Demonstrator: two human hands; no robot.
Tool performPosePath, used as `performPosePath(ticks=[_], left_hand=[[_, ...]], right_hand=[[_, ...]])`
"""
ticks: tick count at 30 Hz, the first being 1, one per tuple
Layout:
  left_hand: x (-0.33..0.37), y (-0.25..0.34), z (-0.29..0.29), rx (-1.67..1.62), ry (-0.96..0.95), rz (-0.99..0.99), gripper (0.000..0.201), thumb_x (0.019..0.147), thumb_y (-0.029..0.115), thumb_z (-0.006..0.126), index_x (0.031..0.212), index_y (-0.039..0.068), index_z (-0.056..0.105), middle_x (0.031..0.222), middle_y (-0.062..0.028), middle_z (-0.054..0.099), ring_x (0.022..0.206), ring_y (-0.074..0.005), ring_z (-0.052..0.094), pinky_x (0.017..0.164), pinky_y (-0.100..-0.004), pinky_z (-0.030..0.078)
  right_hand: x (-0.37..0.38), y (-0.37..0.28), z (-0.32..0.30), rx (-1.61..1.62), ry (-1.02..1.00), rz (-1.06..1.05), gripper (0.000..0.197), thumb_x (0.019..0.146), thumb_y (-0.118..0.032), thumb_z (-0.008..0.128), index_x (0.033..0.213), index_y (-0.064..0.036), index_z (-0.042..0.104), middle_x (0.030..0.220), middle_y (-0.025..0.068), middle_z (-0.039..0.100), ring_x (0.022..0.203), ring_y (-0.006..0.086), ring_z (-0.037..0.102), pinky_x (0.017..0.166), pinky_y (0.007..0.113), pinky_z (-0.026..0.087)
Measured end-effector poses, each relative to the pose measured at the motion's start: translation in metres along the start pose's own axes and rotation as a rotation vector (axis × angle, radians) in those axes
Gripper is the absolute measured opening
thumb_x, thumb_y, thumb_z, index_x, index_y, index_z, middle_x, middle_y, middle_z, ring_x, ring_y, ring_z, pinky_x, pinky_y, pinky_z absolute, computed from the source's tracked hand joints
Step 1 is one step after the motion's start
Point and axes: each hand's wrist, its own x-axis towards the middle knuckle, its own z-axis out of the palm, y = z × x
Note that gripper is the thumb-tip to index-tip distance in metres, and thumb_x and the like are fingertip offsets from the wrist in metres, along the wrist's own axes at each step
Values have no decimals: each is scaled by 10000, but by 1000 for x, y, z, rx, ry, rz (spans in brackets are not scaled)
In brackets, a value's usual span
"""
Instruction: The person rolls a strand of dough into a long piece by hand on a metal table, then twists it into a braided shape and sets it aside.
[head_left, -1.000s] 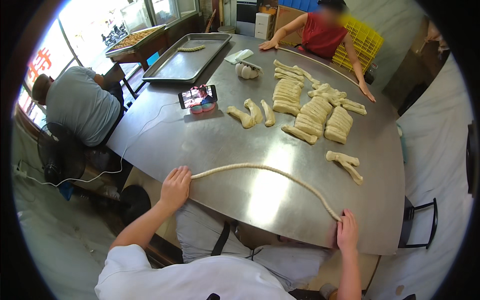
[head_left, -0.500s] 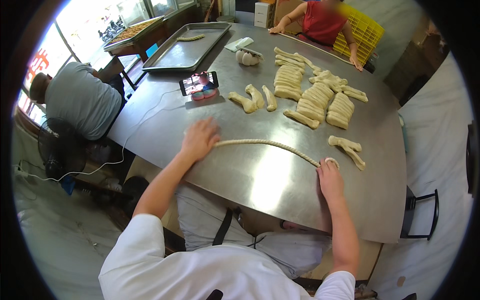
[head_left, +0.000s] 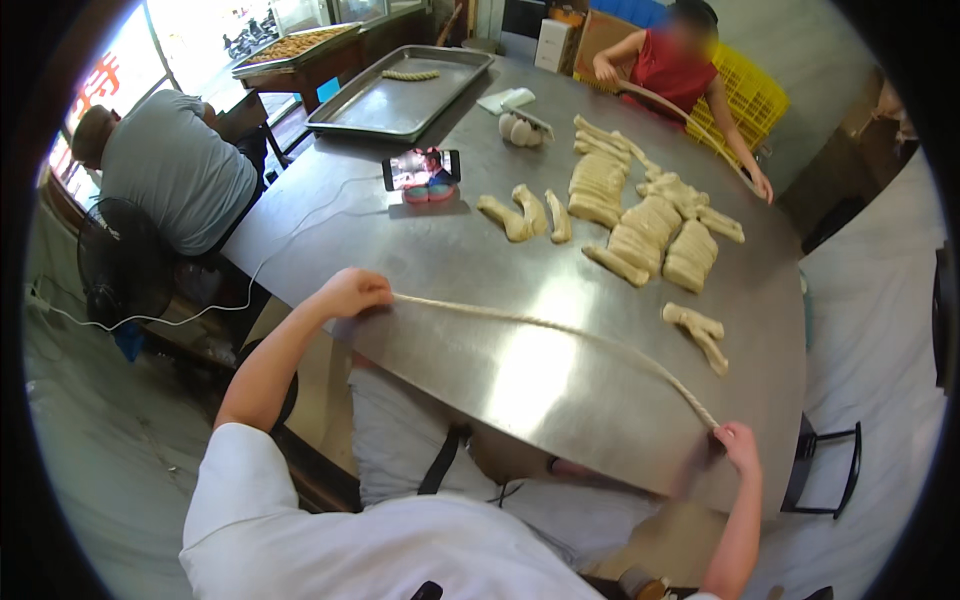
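Note:
A long twisted dough rope (head_left: 540, 322) stretches between my two hands across the near part of the metal table (head_left: 440, 250). My left hand (head_left: 355, 292) pinches its left end near the table's left edge. At the right corner, my right hand (head_left: 738, 448) grips the other end. The rope bows slightly, and I cannot tell how much of it touches the table. Beyond its right half lie a few forked dough pieces (head_left: 697, 328). Rows of thick dough strips (head_left: 645, 235) are piled further back, with several loose pieces (head_left: 520, 214) to their left.
A phone (head_left: 422, 170) stands on a pink holder, its white cable (head_left: 300, 235) running left. Behind it, a metal tray (head_left: 335, 122) holds one twisted dough piece (head_left: 410, 75). A co-worker in red (head_left: 672, 75) handles a long dough strand (head_left: 690, 118) at the far edge. Another person (head_left: 175, 165) sits left.
My hands have moved apart, the left to the left and the right outward and nearer me. The rope is longer and straighter. The co-worker's strand has been lifted off the table edge.

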Motion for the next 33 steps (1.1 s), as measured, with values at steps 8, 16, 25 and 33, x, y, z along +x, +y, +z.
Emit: performPosePath(ticks=[8, 16, 25, 33], left_hand=[[4, -4, 28, 738, 652, 507, 313, 1005, 308, 749, 1238, 104, 788, 1294, -99, 773, 1180, -309, 712, 969, -479, 567], [-7, -39, 30, 853, 784, 21, 488, 1072, 352, 641, 1415, 7, 678, 1612, -243, 543, 1548, -442, 434, 1252, -544, 356], [15, -6, 0, 684, 1013, 240, 74, 969, 193, 710, 981, 124, 686, 891, -121, 720, 811, -383, 691, 802, -536, 542], [24, -7, 21, 497, 667, -9, 328, 1038, 269, 686, 1327, 117, 719, 1236, -137, 778, 1158, -353, 719, 1041, -527, 560]], right_hand=[[-81, -73, 138, -313, 188, 211, 572, 1159, -387, 516, 1504, 65, 580, 1407, 216, 627, 1326, 339, 566, 1162, 453, 403], [-6, -53, 134, -817, 480, 168, 593, 1140, -315, 509, 1651, -22, 443, 1730, 220, 426, 1609, 397, 395, 1322, 566, 282], [2, -90, 65, -84, 227, 59, 297, 1151, -288, 556, 1179, -5, 639, 1358, 212, 721, 1261, 386, 694, 1117, 477, 513], [-48, -215, 99, -521, -93, -290, 240, 1015, -254, 701, 936, -27, 705, 870, 207, 719, 792, 371, 694, 750, 502, 555]])
